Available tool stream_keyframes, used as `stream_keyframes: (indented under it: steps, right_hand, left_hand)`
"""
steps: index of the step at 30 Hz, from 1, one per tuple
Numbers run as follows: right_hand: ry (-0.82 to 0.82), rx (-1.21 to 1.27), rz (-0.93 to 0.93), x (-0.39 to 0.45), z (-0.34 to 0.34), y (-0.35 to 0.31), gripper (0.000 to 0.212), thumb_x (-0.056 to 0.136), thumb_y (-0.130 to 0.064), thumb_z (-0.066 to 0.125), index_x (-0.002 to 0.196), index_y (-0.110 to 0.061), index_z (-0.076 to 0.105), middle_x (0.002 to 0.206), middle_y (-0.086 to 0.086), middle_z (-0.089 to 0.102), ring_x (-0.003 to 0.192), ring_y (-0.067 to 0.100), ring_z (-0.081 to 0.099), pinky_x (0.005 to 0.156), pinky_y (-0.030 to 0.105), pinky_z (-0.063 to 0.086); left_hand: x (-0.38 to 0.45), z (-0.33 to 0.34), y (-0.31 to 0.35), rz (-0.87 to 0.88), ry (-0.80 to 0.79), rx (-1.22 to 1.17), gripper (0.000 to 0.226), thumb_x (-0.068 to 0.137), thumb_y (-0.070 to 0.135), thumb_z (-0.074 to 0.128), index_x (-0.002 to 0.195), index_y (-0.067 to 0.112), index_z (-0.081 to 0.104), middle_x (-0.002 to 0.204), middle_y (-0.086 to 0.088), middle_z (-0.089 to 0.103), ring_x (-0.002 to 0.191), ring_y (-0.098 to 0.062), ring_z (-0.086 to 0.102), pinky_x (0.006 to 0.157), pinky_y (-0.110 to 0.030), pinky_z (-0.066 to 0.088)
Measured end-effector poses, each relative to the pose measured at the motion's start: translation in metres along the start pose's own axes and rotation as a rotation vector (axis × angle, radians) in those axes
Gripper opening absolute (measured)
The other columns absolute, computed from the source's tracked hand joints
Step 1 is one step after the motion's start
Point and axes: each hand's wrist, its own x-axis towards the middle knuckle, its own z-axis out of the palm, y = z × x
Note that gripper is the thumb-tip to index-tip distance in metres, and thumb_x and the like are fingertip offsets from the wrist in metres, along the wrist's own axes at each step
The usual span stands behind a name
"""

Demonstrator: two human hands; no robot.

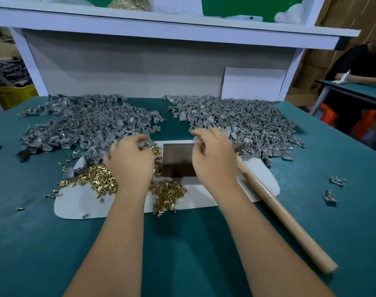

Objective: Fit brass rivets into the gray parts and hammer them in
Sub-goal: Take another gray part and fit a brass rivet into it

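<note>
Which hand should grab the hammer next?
Probably the right hand: the hammer lies just beside it, its wooden handle along that forearm. The left hand is over the brass rivets, farther away.

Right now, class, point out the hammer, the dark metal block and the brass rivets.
hammer [277, 209]: head view, middle of its wooden handle.
dark metal block [176, 159]: head view, bare top face.
brass rivets [97, 179]: head view, left heap.

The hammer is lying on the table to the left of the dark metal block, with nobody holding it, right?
Not quite. The head view shows the hammer lying to the right of the dark metal block, not the left, its wooden handle running toward the near right. It does lie on the table, and neither hand grips the handle.
</note>
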Motion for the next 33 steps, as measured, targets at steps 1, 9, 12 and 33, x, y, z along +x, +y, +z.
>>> stream_keyframes:
  steps: [1, 9, 12, 33]
  right_hand:
    - [-0.016, 0.011, -0.071, -0.003, -0.002, -0.004, 0.026, 0.089, -0.007, 0.052, 0.108, -0.016, 0.068, 0.099, -0.002, 0.066, 0.091, 0.016, 0.058, 0.077, 0.035, 0.051]
    - [-0.494, -0.080, -0.330, -0.021, 0.003, -0.033, 0.020, 0.086, -0.033, 0.053, 0.097, -0.024, 0.067, 0.095, -0.009, 0.065, 0.093, 0.016, 0.060, 0.073, 0.031, 0.050]
    - [-0.559, -0.193, -0.407, -0.025, 0.012, -0.037, 0.030, 0.083, -0.045, 0.054, 0.100, -0.023, 0.063, 0.097, -0.006, 0.057, 0.098, 0.016, 0.053, 0.069, 0.028, 0.039]
    - [-0.409, -0.057, -0.434, -0.023, 0.021, -0.029, 0.010, 0.087, -0.004, 0.057, 0.092, -0.009, 0.064, 0.093, 0.005, 0.057, 0.093, 0.023, 0.050, 0.064, 0.039, 0.050]
  left_hand:
    - [0.004, -0.005, -0.006, -0.008, 0.034, 0.096, 0.052, 0.082, 0.000, 0.057, 0.121, 0.035, 0.065, 0.114, 0.001, 0.069, 0.119, -0.028, 0.055, 0.110, -0.052, 0.033]
    - [0.011, -0.007, -0.023, 0.069, -0.171, 0.192, 0.073, 0.080, 0.001, 0.053, 0.147, 0.025, 0.041, 0.146, -0.008, 0.051, 0.128, -0.032, 0.052, 0.106, -0.057, 0.040]
    - [0.013, -0.003, -0.024, 0.086, -0.213, 0.313, 0.060, 0.089, 0.012, 0.053, 0.146, 0.026, 0.043, 0.140, -0.006, 0.056, 0.128, -0.028, 0.051, 0.112, -0.051, 0.034]
    - [0.047, 0.016, -0.014, 0.103, -0.325, 0.513, 0.059, 0.088, 0.009, 0.049, 0.140, 0.036, 0.051, 0.158, 0.007, 0.035, 0.148, -0.023, 0.022, 0.118, -0.059, 0.011]
